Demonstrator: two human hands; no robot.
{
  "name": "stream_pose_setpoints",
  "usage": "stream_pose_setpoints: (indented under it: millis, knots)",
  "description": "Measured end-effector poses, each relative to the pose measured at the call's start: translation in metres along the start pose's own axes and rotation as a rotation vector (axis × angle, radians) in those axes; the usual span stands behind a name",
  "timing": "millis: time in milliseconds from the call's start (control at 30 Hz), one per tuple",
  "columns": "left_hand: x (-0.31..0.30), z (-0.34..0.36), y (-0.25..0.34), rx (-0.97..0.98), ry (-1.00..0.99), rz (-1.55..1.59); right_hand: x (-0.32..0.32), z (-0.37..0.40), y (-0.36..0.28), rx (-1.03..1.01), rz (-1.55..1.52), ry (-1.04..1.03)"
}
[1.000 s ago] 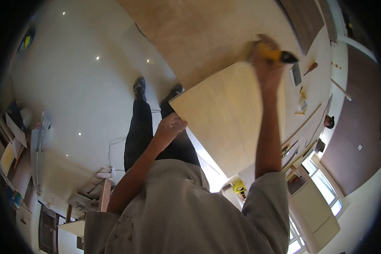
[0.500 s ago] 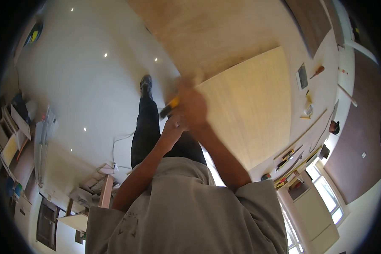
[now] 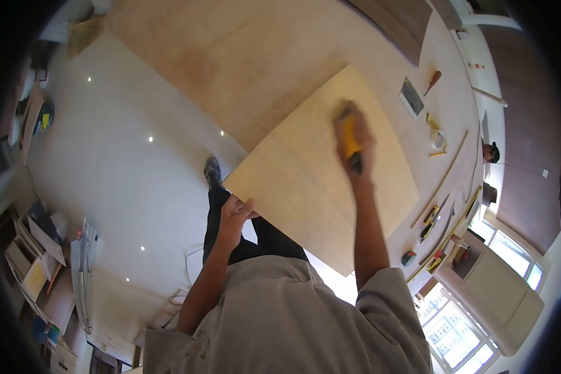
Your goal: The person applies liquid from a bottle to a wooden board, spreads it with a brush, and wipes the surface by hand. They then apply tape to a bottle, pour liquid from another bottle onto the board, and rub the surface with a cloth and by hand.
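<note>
Table (image 3: 193, 81), wide and brown, goes out under the right grip (image 3: 353, 142) and far past it. On it lies a big, flat, pale wood board (image 3: 305, 181), right below the right grip, with its near edge sticking out past the table by the left grip (image 3: 235, 217). A long thin stick (image 3: 444, 174) lies to the right of the right grip, well apart from it. The right grip is curled tight around a yellow and black tool (image 3: 351, 132). It is blurry, so I cannot tell if the tool touches the wood. The left grip is at the board's edge, near a corner, with its thumb on the edge; I cannot tell if it pinches the wood. Farther to the right of the right grip sit a gray flat plate (image 3: 411, 98), then a screwdriver (image 3: 434, 80) with an orange handle, and a little white roll (image 3: 437, 138).
</note>
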State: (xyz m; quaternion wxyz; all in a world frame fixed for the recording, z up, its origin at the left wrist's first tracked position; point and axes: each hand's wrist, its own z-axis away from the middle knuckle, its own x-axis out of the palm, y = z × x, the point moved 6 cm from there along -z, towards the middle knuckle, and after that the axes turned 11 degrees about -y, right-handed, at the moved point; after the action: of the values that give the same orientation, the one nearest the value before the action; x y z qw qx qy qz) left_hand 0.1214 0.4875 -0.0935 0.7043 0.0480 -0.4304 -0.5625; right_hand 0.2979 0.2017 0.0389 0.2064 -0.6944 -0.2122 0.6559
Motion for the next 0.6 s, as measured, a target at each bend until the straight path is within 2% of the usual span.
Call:
stream_pose_setpoints:
  millis: [33,67,100,167,233,267,300,333,367,400,433,467,500,567,600]
  knots:
    - [-0.004,0.002,0.004,-0.005,-0.009,-0.003,-0.022,-0.007,0.031,-0.137,0.031,0.137]
    - [-0.009,0.003,0.007,-0.009,-0.013,-0.006,-0.047,-0.021,0.038,-0.008,0.128,0.182]
    - [-0.013,0.005,0.007,-0.016,-0.014,-0.004,-0.059,-0.030,0.054,-0.056,0.213,0.270]
    - [-0.017,0.006,0.004,-0.054,-0.015,-0.052,-0.056,-0.050,0.081,0.196,0.167,0.175]
    - [-0.018,0.008,0.003,-0.060,-0.014,-0.095,-0.002,-0.066,0.109,-0.020,0.184,0.118]
    - [-0.020,0.009,0.003,-0.047,0.020,-0.151,0.027,-0.068,0.091,0.077,0.323,-0.091]
    - [-0.024,0.011,0.003,-0.063,0.036,-0.189,0.057,-0.057,0.066,-0.129,0.287,-0.008]
    - [-0.028,0.018,0.001,-0.084,0.052,-0.227,0.099,-0.040,0.037,-0.034,0.254,-0.356]
    - [-0.032,0.024,0.000,-0.102,0.064,-0.264,0.137,-0.011,-0.006,-0.124,0.258,-0.621]
    - [-0.044,0.030,-0.015,-0.134,0.066,-0.327,0.170,0.036,-0.049,-0.426,0.063,-0.409]
    - [-0.062,0.039,-0.040,-0.163,0.066,-0.392,0.190,0.070,-0.102,-0.388,0.007,-0.582]
    - [-0.072,0.049,-0.054,-0.191,0.065,-0.456,0.203,0.099,-0.146,-0.482,-0.030,-0.904]
    - [-0.070,0.059,-0.052,-0.147,0.042,-0.566,0.206,0.128,-0.185,-0.533,-0.012,-0.852]
    - [-0.058,0.073,-0.052,-0.058,-0.030,-0.782,0.199,0.142,-0.219,-0.446,-0.446,-1.018]
    - [-0.051,0.068,-0.050,-0.006,-0.097,-0.894,0.196,0.126,-0.218,-0.422,-0.521,-1.029]
